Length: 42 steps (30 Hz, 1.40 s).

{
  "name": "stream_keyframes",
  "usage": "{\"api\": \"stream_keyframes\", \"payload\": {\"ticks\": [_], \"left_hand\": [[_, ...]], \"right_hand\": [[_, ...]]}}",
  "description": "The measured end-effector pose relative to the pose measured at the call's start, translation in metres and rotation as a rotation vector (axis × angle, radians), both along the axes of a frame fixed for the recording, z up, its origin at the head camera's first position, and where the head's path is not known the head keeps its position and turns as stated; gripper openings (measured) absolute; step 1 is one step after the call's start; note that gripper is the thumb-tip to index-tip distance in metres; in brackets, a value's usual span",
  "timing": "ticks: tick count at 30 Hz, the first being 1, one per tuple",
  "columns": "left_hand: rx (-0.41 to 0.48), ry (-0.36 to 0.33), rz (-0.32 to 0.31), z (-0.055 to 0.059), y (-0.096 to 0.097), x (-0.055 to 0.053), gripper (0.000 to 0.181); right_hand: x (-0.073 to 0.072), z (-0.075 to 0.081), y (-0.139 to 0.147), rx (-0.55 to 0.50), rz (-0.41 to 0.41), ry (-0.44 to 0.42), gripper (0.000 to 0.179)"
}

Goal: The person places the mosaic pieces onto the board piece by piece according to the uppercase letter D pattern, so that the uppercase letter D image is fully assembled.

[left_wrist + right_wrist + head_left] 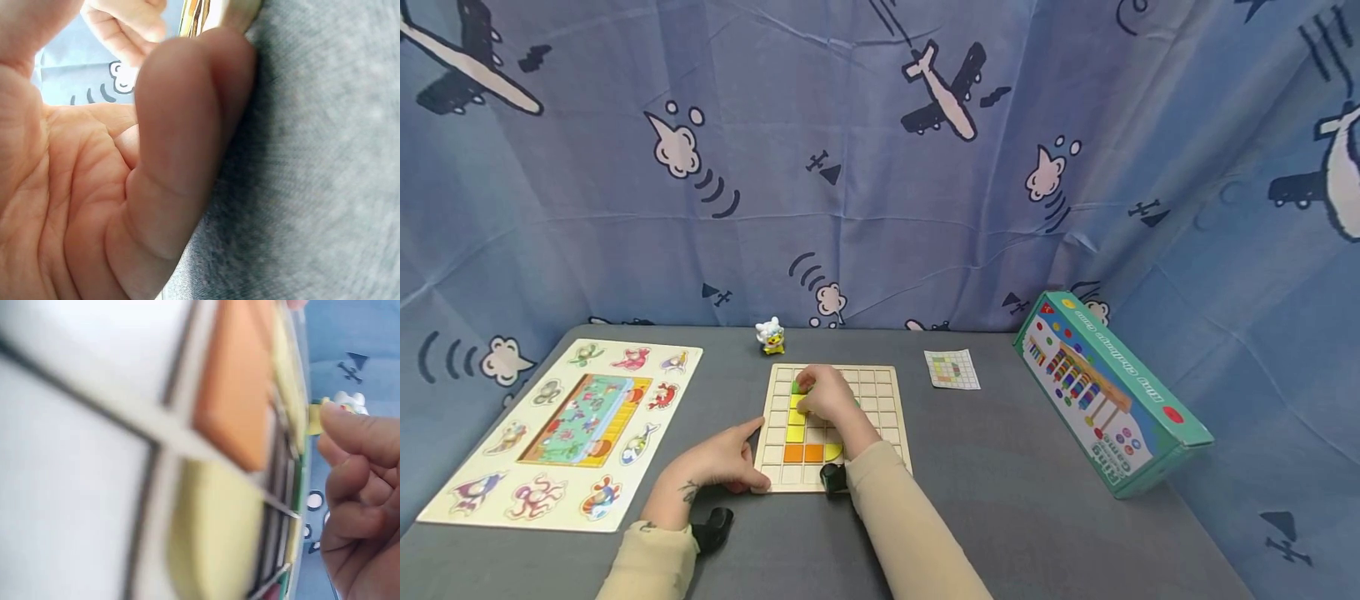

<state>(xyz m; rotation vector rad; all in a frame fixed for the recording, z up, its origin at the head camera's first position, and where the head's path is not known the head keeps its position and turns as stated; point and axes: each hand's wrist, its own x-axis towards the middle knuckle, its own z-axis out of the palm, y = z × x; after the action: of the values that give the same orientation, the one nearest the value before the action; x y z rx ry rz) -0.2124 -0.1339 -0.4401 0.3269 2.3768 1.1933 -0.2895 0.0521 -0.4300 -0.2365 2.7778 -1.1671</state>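
Observation:
A wooden grid board [880, 400] lies on the table with yellow tiles [794, 433], orange tiles [803, 452] and a green tile [796, 387] in its squares. My left hand [718, 458] rests at the board's left side, index finger along the edge and thumb at the near corner; its thumb [178, 125] looms large in the left wrist view. Over the board's upper left part, my right hand [829, 394] has thumb and index finger together. They seem to pinch a yellow tile [315, 420], partly hidden by the fingertips.
A sea-animal puzzle board [662, 358] lies at left. Behind the grid board stands a small white and yellow figurine [771, 335]. A printed pattern card [952, 369] lies to its right, and a green toy box [1112, 400] stands farther right. A blue curtain [850, 183] hangs behind.

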Motion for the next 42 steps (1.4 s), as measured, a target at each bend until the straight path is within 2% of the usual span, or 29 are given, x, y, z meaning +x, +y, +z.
{"api": "stream_keyframes", "payload": {"ticks": [5, 8, 10, 12, 14, 16, 19, 22, 25, 28, 32, 36, 42], "left_hand": [[-0.010, -0.001, -0.001, -0.001, 0.001, 0.000, 0.108], [-0.022, 0.007, 0.003, -0.002, 0.002, -0.001, 0.108], [-0.027, 0.011, 0.005, -0.002, 0.002, -0.001, 0.108], [-0.029, 0.011, 0.004, -0.001, 0.002, -0.001, 0.108], [-0.032, 0.006, 0.000, 0.001, 0.001, 0.000, 0.107], [-0.035, 0.000, 0.002, 0.003, 0.001, 0.001, 0.104], [-0.062, -0.002, 0.033, 0.007, 0.001, 0.005, 0.093], [-0.096, 0.019, 0.071, 0.010, 0.003, 0.008, 0.078], [-0.137, 0.072, 0.089, 0.012, 0.006, 0.011, 0.066], [-0.161, 0.129, 0.096, 0.011, 0.009, 0.011, 0.058], [-0.140, 0.179, 0.082, 0.008, 0.012, 0.007, 0.052], [-0.087, 0.172, 0.074, 0.004, 0.014, 0.004, 0.054], [-0.068, 0.158, 0.087, 0.001, 0.016, 0.004, 0.067]], "right_hand": [[0.010, 0.013, 0.024, -0.205, -0.027, 0.025, 0.035], [0.022, 0.025, 0.048, -0.214, -0.050, 0.027, 0.035], [0.033, 0.033, 0.066, -0.142, -0.076, 0.020, 0.035], [0.045, 0.037, 0.084, -0.024, -0.107, 0.017, 0.034], [0.055, 0.039, 0.101, 0.094, -0.154, -0.010, 0.022], [0.064, 0.036, 0.114, 0.200, -0.198, -0.060, 0.020], [0.072, 0.029, 0.126, 0.274, -0.236, -0.196, 0.033], [0.075, 0.019, 0.130, 0.274, -0.221, -0.300, 0.029], [0.076, 0.012, 0.129, 0.237, -0.191, -0.328, 0.021], [0.075, 0.009, 0.129, 0.224, -0.184, -0.319, 0.020], [0.073, 0.007, 0.129, 0.301, -0.218, -0.281, 0.023], [0.071, 0.007, 0.129, 0.372, -0.258, -0.233, 0.031], [0.071, 0.005, 0.129, 0.375, -0.276, -0.199, 0.039]]}}
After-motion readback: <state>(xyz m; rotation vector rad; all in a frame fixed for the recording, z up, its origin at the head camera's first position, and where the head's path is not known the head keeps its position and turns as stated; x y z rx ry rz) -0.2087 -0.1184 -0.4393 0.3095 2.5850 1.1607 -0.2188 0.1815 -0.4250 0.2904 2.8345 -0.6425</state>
